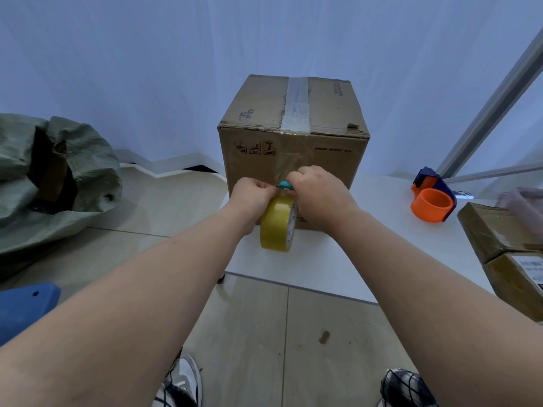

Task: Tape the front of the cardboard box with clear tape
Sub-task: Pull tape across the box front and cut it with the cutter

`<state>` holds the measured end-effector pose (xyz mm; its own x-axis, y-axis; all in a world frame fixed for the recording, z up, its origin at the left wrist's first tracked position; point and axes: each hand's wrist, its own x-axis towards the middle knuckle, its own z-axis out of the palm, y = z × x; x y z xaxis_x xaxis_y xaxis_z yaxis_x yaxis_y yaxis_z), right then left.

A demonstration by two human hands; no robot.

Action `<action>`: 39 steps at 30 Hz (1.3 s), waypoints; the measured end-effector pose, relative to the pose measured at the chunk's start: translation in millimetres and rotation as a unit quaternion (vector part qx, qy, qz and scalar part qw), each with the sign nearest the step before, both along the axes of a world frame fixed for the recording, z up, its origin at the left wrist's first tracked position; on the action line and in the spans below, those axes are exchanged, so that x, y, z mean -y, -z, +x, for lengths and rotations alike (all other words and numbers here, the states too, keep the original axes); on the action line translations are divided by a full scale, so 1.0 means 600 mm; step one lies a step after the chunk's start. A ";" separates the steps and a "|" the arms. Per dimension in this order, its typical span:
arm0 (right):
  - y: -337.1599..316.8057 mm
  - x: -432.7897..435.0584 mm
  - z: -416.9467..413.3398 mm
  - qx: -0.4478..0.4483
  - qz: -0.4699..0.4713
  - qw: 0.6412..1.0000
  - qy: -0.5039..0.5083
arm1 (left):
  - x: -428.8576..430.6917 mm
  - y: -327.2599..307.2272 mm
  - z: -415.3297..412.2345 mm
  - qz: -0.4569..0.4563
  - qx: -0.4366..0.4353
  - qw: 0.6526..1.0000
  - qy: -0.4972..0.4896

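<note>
A brown cardboard box (pixel 317 160) stands on the white table (pixel 367 230), with a strip of clear tape (pixel 296 104) along its top seam and down onto its front face. A roll of clear yellowish tape (pixel 276 227) hangs in front of the box's lower front. My left hand (pixel 252 195) pinches the tape strip just above the roll. My right hand (pixel 320 195) is closed around a small teal cutter (pixel 285 185), held against the tape at the box front. The cutter's blade is hidden by my fingers.
An orange and blue tape dispenser (pixel 432 201) lies on the table to the right. Two brown parcels (pixel 505 248) sit at the right edge. A green woven sack (pixel 55 177) lies on the floor at left. A blue object (pixel 26 306) is at lower left.
</note>
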<state>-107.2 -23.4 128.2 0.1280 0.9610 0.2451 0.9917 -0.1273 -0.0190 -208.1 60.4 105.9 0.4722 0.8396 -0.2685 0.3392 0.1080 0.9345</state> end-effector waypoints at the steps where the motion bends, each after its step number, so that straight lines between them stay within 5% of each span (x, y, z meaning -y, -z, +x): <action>1: 0.001 -0.002 -0.001 0.001 0.001 1.000 0.001 | 0.000 0.000 0.000 -0.001 0.003 1.000 0.000; 39: 0.011 0.028 0.042 -0.011 0.003 1.000 0.003 | -0.012 0.016 -0.012 0.043 -0.027 0.999 0.005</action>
